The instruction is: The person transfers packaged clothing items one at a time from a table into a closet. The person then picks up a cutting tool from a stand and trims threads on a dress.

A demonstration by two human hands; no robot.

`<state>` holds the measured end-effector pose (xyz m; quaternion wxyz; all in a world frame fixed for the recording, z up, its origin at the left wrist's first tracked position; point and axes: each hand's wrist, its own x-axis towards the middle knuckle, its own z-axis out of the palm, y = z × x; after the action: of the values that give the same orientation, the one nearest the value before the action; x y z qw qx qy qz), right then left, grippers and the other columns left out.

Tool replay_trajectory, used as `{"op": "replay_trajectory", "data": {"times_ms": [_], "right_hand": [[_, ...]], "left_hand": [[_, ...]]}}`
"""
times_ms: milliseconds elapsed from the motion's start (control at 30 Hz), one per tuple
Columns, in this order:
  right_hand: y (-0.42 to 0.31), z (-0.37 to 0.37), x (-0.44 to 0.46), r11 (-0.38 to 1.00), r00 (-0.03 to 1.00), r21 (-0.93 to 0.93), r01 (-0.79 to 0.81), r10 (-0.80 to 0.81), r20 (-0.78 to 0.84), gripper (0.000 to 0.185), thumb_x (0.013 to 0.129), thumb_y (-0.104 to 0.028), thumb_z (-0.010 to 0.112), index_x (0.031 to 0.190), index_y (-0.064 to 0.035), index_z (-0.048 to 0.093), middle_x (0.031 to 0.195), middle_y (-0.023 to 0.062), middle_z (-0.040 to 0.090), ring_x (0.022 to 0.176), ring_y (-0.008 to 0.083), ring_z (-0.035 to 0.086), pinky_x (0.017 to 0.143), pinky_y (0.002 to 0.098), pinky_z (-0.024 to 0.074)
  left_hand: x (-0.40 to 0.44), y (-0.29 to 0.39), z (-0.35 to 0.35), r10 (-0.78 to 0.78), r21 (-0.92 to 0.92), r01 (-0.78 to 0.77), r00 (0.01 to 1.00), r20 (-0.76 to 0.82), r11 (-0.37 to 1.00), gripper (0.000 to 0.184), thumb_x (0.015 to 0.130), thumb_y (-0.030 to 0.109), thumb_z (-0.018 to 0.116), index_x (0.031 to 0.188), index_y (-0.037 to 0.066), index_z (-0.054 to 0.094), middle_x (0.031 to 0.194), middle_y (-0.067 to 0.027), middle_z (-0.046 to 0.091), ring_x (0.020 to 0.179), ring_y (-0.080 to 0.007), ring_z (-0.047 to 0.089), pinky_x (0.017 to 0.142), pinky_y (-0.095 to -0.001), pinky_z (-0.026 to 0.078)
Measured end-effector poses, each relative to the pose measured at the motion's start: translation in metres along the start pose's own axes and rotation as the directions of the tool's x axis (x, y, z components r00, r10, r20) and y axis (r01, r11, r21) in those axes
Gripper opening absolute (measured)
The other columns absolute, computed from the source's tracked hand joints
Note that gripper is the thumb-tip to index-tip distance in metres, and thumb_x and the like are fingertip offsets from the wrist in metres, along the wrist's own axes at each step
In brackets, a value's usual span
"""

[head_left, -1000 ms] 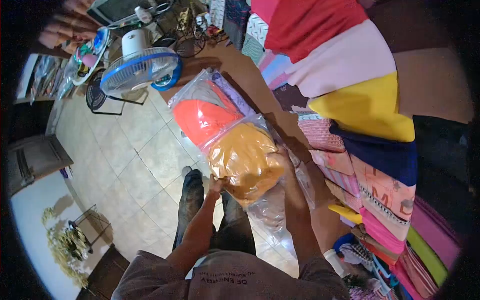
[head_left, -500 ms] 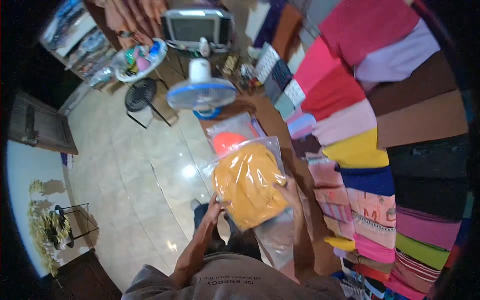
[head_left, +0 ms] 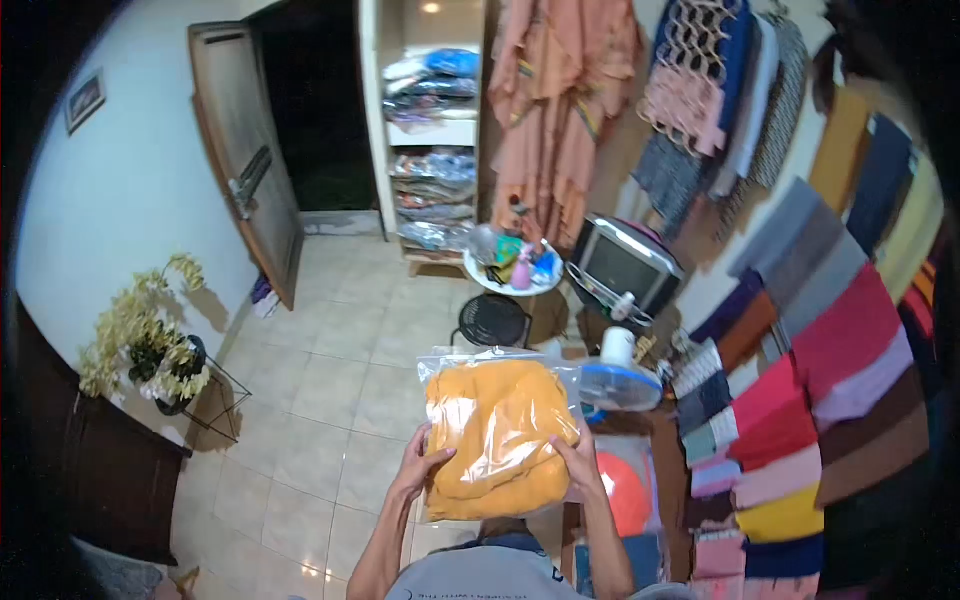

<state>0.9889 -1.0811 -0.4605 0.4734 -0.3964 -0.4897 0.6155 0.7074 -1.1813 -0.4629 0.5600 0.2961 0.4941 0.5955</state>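
Tiled floor spreads before us, and a person near a blue-rimmed fan holds out a clear bag of yellow cloth in front of them. The left hand is clamped on the bag's left edge, the right hand on its right.
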Motion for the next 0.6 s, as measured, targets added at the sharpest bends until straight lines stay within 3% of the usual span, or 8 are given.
{"op": "replay_trajectory", "data": {"times_ms": [100,133,267,367,567,600], "right_hand": [[-0.023,0.048,0.055,1.0,0.997,0.003,0.004,-0.004,0.073,0.042,0.082,-0.011,0.07,0.117,0.0009,0.049,0.109,0.0099,0.061,0.1,0.0172,0.059,0.085,0.0303,0.0489],[-0.02,0.06,0.081,0.987,0.99,-0.118,0.113,-0.102,0.094,0.042,0.082,-0.011,0.07,0.116,-0.0005,0.048,0.106,0.0097,0.061,0.097,0.0164,0.059,0.081,0.0295,0.0498],[-0.054,0.12,0.152,0.995,0.973,0.0,0.098,-0.096,0.211,0.039,0.081,-0.01,0.07,0.112,-0.0019,0.048,0.102,0.0089,0.061,0.093,0.0148,0.059,0.076,0.0292,0.0507],[-0.06,0.151,0.218,0.99,0.962,-0.017,0.14,-0.132,0.241,0.037,0.08,-0.01,0.07,0.109,-0.0021,0.048,0.1,0.0085,0.061,0.092,0.015,0.059,0.077,0.0291,0.0505],[-0.082,0.211,0.352,0.988,0.95,0.115,0.103,-0.132,0.283,0.042,0.077,-0.007,0.071,0.111,-0.002,0.045,0.106,0.0113,0.059,0.098,0.0177,0.059,0.081,0.0311,0.0498],[-0.09,0.221,0.37,0.987,0.945,0.145,0.068,-0.11,0.308,0.047,0.077,-0.005,0.07,0.115,-0.0017,0.043,0.111,0.0133,0.058,0.102,0.0196,0.057,0.085,0.0324,0.0487]], "left_hand": [[0.025,0.041,-0.029,0.066,-0.013,-0.066,0.997,-0.036,0.998,0.066,0.077,0.0,0.071,0.134,0.005,0.039,0.121,-0.0096,0.057,0.108,-0.0179,0.057,0.091,-0.0321,0.048],[0.037,0.051,-0.039,0.087,-0.056,-0.09,0.994,-0.065,0.994,0.063,0.076,0.0,0.072,0.131,0.006,0.041,0.117,-0.0098,0.059,0.106,-0.0179,0.058,0.09,-0.0319,0.048],[0.089,0.107,-0.068,0.084,-0.095,-0.096,0.989,-0.12,0.991,0.06,0.076,0.001,0.073,0.127,0.007,0.043,0.11,-0.011,0.063,0.098,-0.0182,0.062,0.085,-0.0319,0.051],[0.136,0.144,-0.089,0.082,-0.025,-0.086,0.987,-0.138,0.996,0.061,0.076,0.002,0.074,0.127,0.007,0.042,0.107,-0.0121,0.064,0.094,-0.0185,0.063,0.082,-0.0317,0.052],[0.248,0.229,-0.124,0.16,0.02,-0.159,0.979,-0.129,0.987,0.069,0.075,0.001,0.074,0.133,0.005,0.036,0.11,-0.0133,0.063,0.096,-0.0191,0.063,0.084,-0.0324,0.051],[0.264,0.245,-0.129,0.164,0.037,-0.16,0.977,-0.134,0.986,0.077,0.074,0.002,0.075,0.138,0.002,0.031,0.111,-0.0139,0.062,0.099,-0.0203,0.062,0.086,-0.0322,0.05]]}}
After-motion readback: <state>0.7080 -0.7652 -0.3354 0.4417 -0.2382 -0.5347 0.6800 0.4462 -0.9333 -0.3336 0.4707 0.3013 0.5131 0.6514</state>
